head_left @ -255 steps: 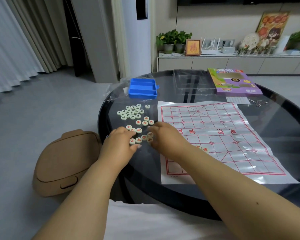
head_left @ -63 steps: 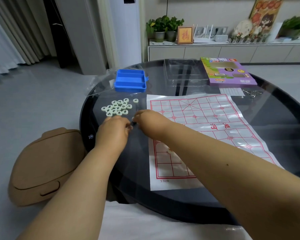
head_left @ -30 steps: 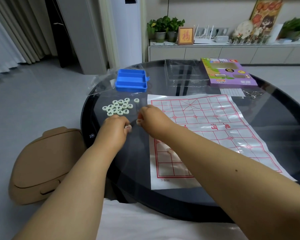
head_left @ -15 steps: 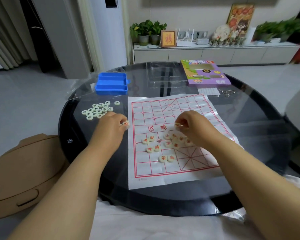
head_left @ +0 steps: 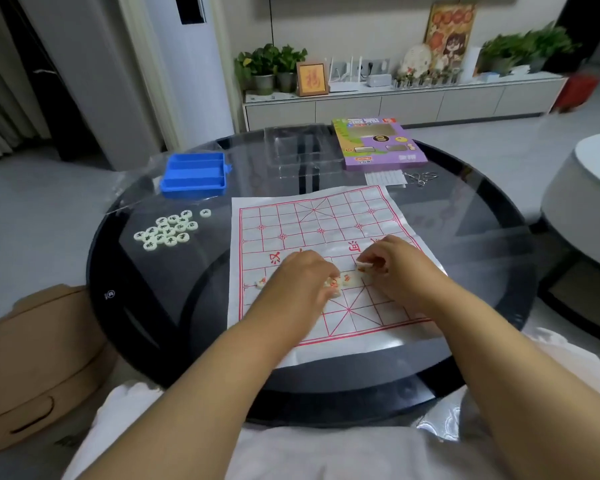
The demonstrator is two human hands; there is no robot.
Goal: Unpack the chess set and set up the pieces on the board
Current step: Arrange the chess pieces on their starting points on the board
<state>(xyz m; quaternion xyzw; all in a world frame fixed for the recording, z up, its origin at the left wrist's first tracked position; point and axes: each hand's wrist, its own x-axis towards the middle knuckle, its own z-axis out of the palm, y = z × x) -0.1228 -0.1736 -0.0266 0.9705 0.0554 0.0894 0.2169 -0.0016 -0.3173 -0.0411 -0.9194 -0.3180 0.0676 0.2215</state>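
A white paper board with a red grid [head_left: 321, 220] lies on the round black glass table [head_left: 465, 216]. Both hands are over its near half. My right hand [head_left: 394, 268] pinches a pale round piece with red lettering [head_left: 364, 265]. My left hand [head_left: 300, 282] rests curled over a cluster of red-lettered pieces [head_left: 342, 280]; whether it holds one is hidden. One red piece [head_left: 260, 282] lies just left of that hand. A pile of black-lettered pieces [head_left: 167, 230] sits on the glass left of the board.
A blue plastic tray [head_left: 194, 174] stands behind the pile. A clear plastic lid [head_left: 302, 150], a purple game box [head_left: 378, 142], a paper slip [head_left: 385, 177] and metal rings [head_left: 421, 177] lie at the back. A tan stool [head_left: 32, 358] is at the left, a white seat [head_left: 586, 209] at the right.
Both hands carried the red pieces from the glass onto the board. My left hand has just moved from the board's left edge to the cluster in the middle.
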